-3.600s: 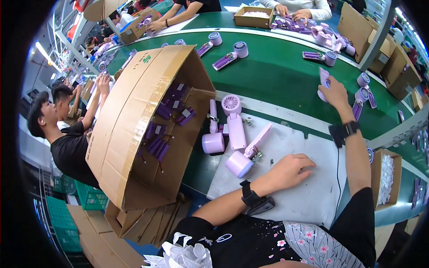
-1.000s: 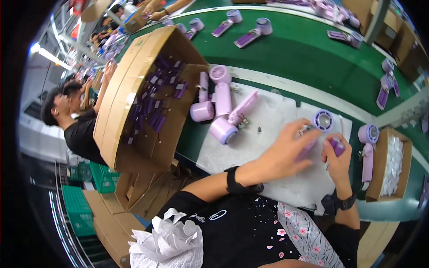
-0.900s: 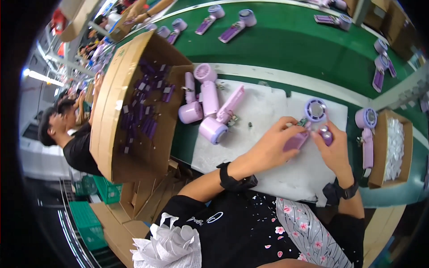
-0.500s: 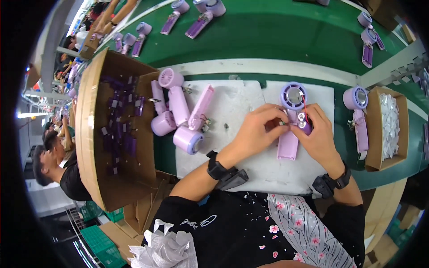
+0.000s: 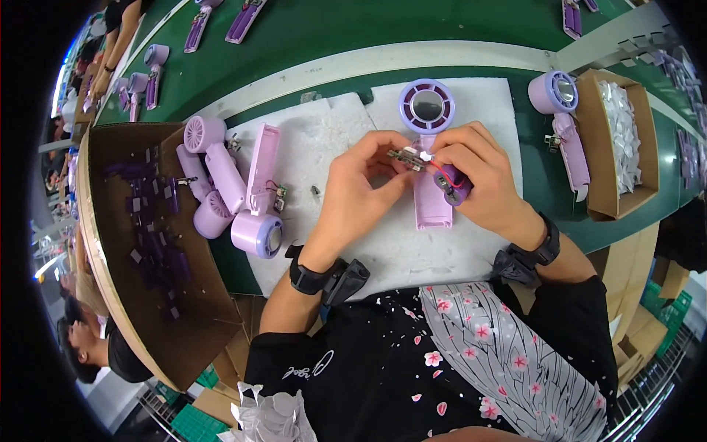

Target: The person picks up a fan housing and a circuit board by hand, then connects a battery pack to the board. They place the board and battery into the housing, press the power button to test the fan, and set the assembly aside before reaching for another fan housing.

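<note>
A purple handheld fan (image 5: 433, 209) lies in front of me, its round head away from me and its handle open like a trough. Above that handle, my left hand (image 5: 368, 177) pinches a small circuit board (image 5: 407, 158) between thumb and fingers. My right hand (image 5: 487, 177) is closed around a purple cylindrical battery (image 5: 454, 187), one end of it facing me. A red wire runs from the battery to a white plug at the board; the right fingertips are at that plug. Whether the plug sits fully in the board cannot be made out.
Several purple fan bodies (image 5: 221, 166) lie left on the white foam mat (image 5: 331, 250). Beside them stands a cardboard box (image 5: 199, 309) of purple batteries. At right are another fan (image 5: 571, 155) and a box (image 5: 585, 173) of silvery white packets. A green conveyor (image 5: 331, 33) carries more fans.
The circuit board and battery now show clearly above the handle, and the battery's end has turned toward me. The whole view has shifted, with the mat and boxes appearing further left.
</note>
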Demonstrator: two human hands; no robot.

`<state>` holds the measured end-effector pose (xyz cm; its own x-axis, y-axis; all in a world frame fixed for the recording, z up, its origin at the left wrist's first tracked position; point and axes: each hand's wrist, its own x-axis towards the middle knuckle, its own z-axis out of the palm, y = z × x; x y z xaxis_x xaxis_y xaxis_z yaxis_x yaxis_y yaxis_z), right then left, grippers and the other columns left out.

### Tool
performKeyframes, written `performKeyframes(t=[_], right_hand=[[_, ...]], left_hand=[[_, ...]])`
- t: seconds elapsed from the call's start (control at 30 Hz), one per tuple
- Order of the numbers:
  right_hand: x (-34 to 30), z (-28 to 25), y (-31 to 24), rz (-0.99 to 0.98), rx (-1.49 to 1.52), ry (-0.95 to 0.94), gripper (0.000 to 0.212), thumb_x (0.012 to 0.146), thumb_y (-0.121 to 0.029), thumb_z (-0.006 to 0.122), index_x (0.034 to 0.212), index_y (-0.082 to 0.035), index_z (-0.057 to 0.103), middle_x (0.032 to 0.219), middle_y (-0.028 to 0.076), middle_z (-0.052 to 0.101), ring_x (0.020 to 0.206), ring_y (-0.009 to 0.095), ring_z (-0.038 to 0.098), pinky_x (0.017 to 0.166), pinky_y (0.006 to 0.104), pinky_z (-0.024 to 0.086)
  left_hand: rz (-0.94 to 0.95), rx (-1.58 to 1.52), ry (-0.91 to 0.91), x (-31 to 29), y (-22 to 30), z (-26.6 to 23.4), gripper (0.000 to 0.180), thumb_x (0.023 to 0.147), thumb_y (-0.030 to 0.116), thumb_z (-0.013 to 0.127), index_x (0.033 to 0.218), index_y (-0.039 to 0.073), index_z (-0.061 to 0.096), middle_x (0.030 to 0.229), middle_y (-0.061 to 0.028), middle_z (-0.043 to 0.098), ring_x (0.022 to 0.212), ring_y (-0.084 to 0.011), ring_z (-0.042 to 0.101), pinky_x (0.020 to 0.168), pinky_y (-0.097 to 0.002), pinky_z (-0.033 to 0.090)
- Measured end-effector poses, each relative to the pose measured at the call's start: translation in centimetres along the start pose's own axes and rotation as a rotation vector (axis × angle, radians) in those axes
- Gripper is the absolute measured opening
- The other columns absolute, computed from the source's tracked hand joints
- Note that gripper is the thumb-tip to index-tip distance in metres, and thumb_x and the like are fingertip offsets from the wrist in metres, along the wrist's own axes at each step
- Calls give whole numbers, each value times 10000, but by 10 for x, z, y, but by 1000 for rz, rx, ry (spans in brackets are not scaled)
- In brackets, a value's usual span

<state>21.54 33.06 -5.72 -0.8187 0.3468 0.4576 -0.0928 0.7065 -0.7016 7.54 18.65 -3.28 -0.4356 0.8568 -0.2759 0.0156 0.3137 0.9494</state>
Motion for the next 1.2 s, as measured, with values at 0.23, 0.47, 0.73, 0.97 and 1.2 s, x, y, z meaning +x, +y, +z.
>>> performKeyframes(t=[0.23, 0.47, 0.73, 0.97, 1.2], right_hand=[[0, 3, -2, -33, 45, 7, 235, 671, 59, 723, 846, -19, 588, 963, 95, 656, 822, 277, 576, 681, 342, 474], [2, 4, 1, -40, 62, 21, 219, 690, 59, 716, 854, -11, 588, 953, 104, 660, 826, 283, 585, 689, 341, 483], [1, 4, 1, -36, 58, 22, 226, 689, 66, 711, 868, -4, 591, 950, 109, 661, 829, 283, 588, 699, 343, 489], [4, 5, -1, -42, 52, 24, 234, 681, 71, 707, 872, -4, 594, 968, 107, 658, 833, 280, 587, 705, 342, 490], [2, 5, -4, -65, 26, 24, 249, 671, 58, 721, 882, -8, 604, 1004, 102, 654, 825, 270, 590, 690, 342, 494]], left_hand=[[133, 46, 65, 0, -2, 6, 379, 741, -45, 730, 1090, 8, 594, 945, -49, 642, 790, -101, 609, 711, -243, 525], [69, 21, 70, 1, -2, 5, 358, 761, -51, 701, 1102, 3, 605, 999, -53, 634, 824, -97, 601, 745, -255, 528], [62, -266, 65, 0, -3, 4, 439, 787, -129, 622, 1205, -5, 577, 990, -57, 625, 874, -112, 609, 773, -235, 511], [145, 6, 96, 1, -3, 4, 381, 805, -106, 646, 1171, -4, 618, 1060, -100, 654, 927, -143, 641, 823, -260, 528], [225, -8, 176, -1, -6, 8, 372, 802, -83, 679, 1161, 6, 634, 1016, -106, 684, 882, -146, 659, 805, -267, 536]])
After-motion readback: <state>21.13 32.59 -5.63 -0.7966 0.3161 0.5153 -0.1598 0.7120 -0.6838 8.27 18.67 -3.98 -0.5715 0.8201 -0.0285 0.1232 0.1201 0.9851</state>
